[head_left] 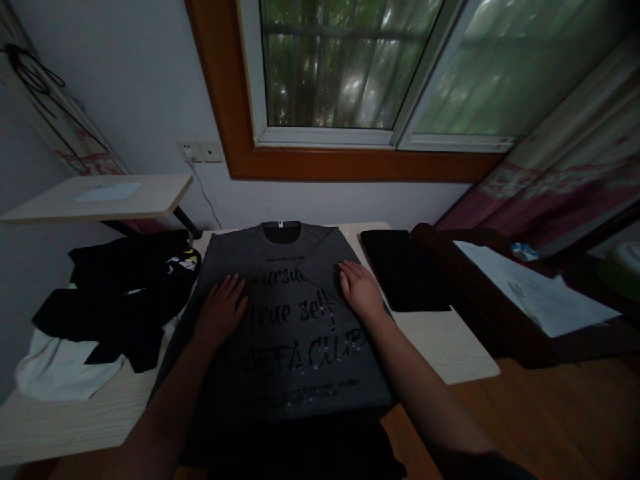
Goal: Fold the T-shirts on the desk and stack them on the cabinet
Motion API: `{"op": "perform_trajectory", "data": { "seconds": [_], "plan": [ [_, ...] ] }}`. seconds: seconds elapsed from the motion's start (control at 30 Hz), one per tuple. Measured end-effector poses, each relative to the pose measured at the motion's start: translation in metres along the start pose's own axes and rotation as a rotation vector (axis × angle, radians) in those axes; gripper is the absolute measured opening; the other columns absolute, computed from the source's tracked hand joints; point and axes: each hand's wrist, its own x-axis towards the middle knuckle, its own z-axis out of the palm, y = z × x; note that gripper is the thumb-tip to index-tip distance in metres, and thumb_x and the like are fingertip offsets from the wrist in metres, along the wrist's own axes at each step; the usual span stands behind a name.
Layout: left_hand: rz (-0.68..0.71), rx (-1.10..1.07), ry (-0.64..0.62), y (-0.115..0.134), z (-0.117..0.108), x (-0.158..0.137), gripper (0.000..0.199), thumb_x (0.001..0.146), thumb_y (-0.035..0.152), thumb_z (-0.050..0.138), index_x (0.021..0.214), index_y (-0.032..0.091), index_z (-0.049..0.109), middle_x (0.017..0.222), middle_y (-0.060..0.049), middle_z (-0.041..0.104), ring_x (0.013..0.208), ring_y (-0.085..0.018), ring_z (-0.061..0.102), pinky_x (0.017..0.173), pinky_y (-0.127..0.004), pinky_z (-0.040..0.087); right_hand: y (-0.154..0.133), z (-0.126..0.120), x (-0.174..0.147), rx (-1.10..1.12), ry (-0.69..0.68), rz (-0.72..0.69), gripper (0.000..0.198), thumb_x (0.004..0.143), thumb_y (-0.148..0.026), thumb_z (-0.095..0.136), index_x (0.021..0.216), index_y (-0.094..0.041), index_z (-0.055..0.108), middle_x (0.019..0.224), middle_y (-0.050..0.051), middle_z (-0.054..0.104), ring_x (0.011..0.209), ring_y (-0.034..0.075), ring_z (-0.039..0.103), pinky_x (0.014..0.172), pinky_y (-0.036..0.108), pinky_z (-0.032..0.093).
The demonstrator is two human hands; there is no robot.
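Head view: dark grey cotton T-shirt w/ black lettering [293, 320] lies front-up, centre of pale wooden table [445, 347], sleeves folded in. My left hand [220, 310] flat on shirt's left side, fingers spread, holding nothing. My right hand [361, 288] flat on right edge, same. Heap of black and white clothes [115, 293] left; black rectangular pad [404, 267] right.

A matt grey cloth T-shirt [295, 320] with glossy black lettering is lying on a pale, smooth wood-grain table [450, 347]; beside it, white paper [540, 293] is resting on dark polished wood.
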Motion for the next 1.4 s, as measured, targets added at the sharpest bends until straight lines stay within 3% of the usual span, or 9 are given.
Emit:
{"op": "perform_trajectory", "data": {
  "seconds": [0.37, 1.4],
  "plan": [
    [0.009, -0.001, -0.007, -0.001, 0.001, -0.001, 0.057, 0.103, 0.042, 0.033, 0.152, 0.015, 0.045, 0.163, -0.010, 0.036, 0.152, -0.028, 0.030, 0.124, -0.051, 0.025, 0.014, 0.017, -0.002, -0.041, -0.106, 0.054, 0.048, 0.103, -0.035, 0.040, 0.144, -0.015, 0.057, 0.155, 0.013, 0.048, 0.146, 0.027, 0.041, 0.122, 0.047, 0.030],
    [0.055, 0.004, 0.062, -0.006, 0.008, -0.003, 0.056, 0.103, 0.040, 0.034, 0.151, 0.015, 0.047, 0.162, -0.011, 0.038, 0.151, -0.029, 0.034, 0.123, -0.053, 0.030, 0.022, 0.032, -0.007, -0.041, -0.059, 0.000, 0.050, 0.104, -0.036, 0.040, 0.146, -0.013, 0.054, 0.159, 0.014, 0.043, 0.148, 0.030, 0.038, 0.123, 0.049, 0.030]
  ]
}}
